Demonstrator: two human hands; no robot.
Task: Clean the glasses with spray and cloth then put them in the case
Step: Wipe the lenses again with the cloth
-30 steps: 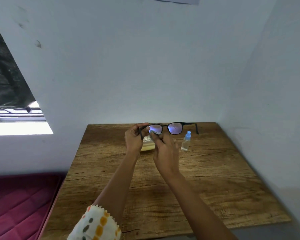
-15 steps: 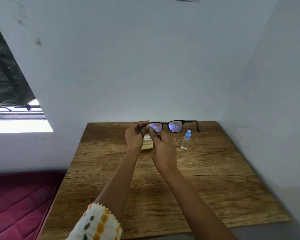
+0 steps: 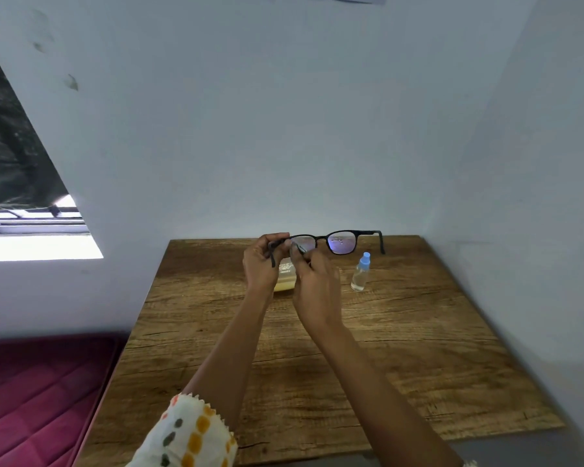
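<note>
Item: glasses [image 3: 343, 242], held above the table [image 3: 418, 348]. Your left hand [image 3: 260, 267] gripped the frame's end. Your right hand [image 3: 317, 291] pinched the cloth [image 3: 297, 246] against one lens. Status, as judged: wiping under way, spray bottle [image 3: 360, 273] set aside, packing into the yellow case [image 3: 285, 279] not yet done.

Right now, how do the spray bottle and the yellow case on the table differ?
The spray bottle stands upright; the case lies flat. The bottle is clear with a blue cap; the case is pale yellow. The bottle shows whole; the case is mostly hidden behind the left hand and right hand. Both rest on the table, neither held.
</note>
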